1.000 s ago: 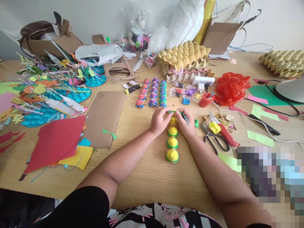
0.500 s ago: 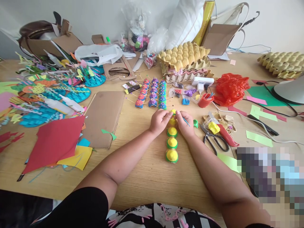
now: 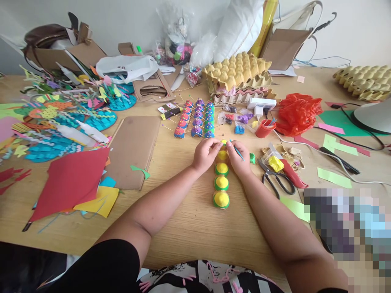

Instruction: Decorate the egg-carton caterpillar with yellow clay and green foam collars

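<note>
An egg-carton strip (image 3: 220, 183) of several bumps, covered in yellow and green clay, stretches away from me on the wooden table. My left hand (image 3: 207, 154) is closed at its far end, thumb and fingers pressed against the yellow clay there. From the other side my right hand (image 3: 240, 158) meets the same end, with a thin blue clay tool (image 3: 239, 153) held in its fingers. The fingertips partly hide the farthest bump. Beyond my hands stand three decorated egg-carton strips, one red-blue (image 3: 183, 120), one purple (image 3: 197, 118) and one green-blue (image 3: 209, 121), with pins sticking out.
Scissors (image 3: 279, 179), yellow clay (image 3: 275, 163) and a red cutter (image 3: 293, 175) lie right of my forearm. A red cup (image 3: 265, 128) and red plastic bag (image 3: 299, 114) are farther back. Cardboard (image 3: 134, 150) and red paper (image 3: 70, 179) lie left; egg trays (image 3: 236, 71) are stacked behind.
Both hands stay at the strip's far end, their fingers shifting only slightly around the yellow clay. The camera view has moved a little.
</note>
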The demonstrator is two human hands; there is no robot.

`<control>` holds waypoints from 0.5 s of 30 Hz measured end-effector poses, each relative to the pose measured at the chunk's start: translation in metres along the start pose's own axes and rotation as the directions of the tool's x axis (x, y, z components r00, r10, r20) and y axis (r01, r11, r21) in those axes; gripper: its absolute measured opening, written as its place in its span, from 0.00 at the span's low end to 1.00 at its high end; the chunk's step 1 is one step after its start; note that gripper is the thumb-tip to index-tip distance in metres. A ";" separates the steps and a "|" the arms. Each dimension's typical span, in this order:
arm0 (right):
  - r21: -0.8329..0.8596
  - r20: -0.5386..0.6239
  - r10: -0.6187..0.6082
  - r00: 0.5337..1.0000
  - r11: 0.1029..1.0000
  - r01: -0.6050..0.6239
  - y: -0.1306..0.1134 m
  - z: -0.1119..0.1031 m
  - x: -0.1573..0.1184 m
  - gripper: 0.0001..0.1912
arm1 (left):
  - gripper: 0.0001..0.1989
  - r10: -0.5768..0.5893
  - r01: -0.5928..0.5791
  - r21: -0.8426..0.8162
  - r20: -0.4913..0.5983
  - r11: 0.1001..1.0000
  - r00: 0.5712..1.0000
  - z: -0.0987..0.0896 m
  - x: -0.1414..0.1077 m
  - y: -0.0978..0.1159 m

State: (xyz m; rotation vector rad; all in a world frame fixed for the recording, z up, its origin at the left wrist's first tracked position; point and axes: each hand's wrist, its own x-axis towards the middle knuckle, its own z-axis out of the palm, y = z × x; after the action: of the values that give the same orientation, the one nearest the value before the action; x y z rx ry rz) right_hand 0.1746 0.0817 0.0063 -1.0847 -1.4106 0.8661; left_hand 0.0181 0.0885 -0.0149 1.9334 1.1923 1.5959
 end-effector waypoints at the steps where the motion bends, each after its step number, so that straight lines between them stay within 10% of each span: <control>1: -0.010 0.001 0.002 1.000 1.000 -0.002 0.000 0.000 0.000 0.32 | 0.21 -0.010 0.010 0.007 0.010 1.000 1.000 -0.001 0.000 0.001; 15: 0.018 0.036 0.029 0.999 0.999 -0.030 -0.003 0.000 0.000 0.39 | 0.19 0.043 -0.037 -0.087 0.069 0.995 0.997 0.001 -0.001 0.003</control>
State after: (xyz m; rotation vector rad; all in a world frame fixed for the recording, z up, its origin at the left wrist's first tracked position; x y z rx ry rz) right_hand 0.1739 0.0808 0.0090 -1.0831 -1.4165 0.9222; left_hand 0.0202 0.0866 -0.0134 1.9530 1.0463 1.5587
